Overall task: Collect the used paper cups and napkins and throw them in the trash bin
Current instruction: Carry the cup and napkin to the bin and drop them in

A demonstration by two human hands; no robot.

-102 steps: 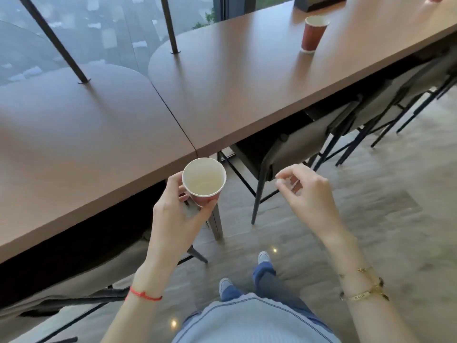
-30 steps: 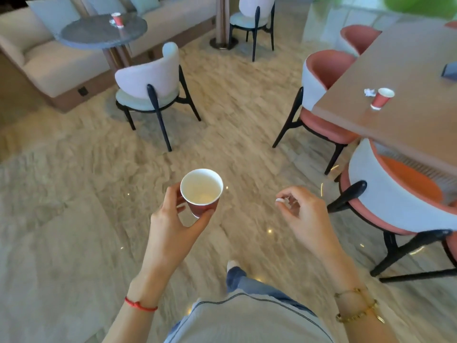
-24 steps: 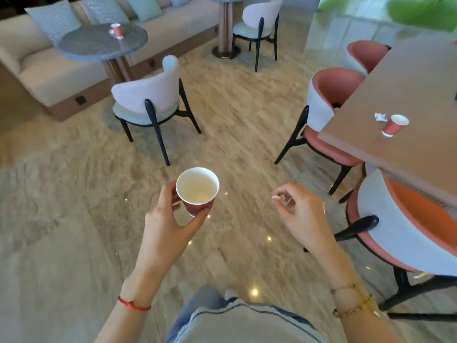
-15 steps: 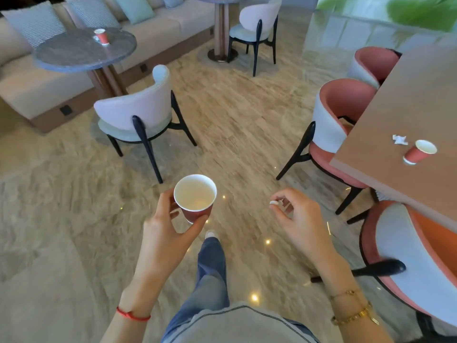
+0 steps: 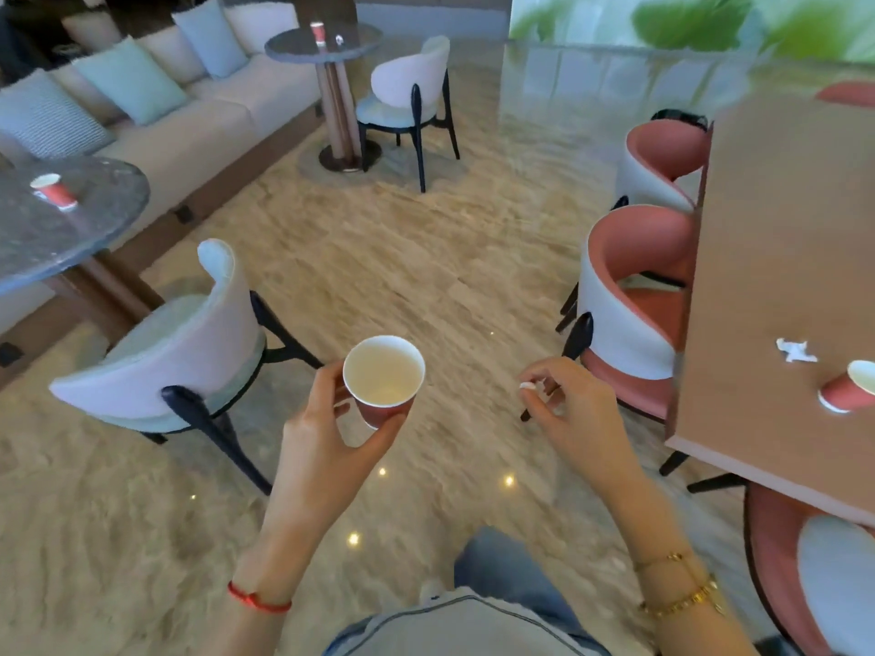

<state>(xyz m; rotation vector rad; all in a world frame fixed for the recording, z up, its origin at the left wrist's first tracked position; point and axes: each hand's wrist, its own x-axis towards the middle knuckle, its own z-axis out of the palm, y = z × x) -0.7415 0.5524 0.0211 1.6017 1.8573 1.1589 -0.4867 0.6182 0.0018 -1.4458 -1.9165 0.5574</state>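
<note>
Marble flooring [image 5: 426, 258] is stretching across a lounge set with sofas, round stone tables and padded chairs, as a person is walking through it with both hands raised in front. The left hand [image 5: 326, 437] is grasping an empty red paper cup [image 5: 383, 378] upright, thumb and fingers [image 5: 393, 426] curled round its lower wall. The right hand [image 5: 573, 414] is pinching a small white scrap [image 5: 526, 385], seemingly a bit of napkin, between thumb and fingertip, though it is too small to tell for certain. On the wooden desk [image 5: 776, 277] at the right, another red cup [image 5: 847, 388] is lying tipped on its side, mouth pointing right, with a crumpled napkin [image 5: 796, 350] just beside it. That pair is sitting to the right of the right hand, which is nearer to them than the left. Two further red cups are waiting well apart: one [image 5: 53, 189] on the near round desk [image 5: 71, 229] at the left, one [image 5: 317, 33] on the far round desk [image 5: 326, 49] by the sofa [image 5: 199, 125]. No trash bin is showing in view, so the collecting appears to be only partly done.
</note>
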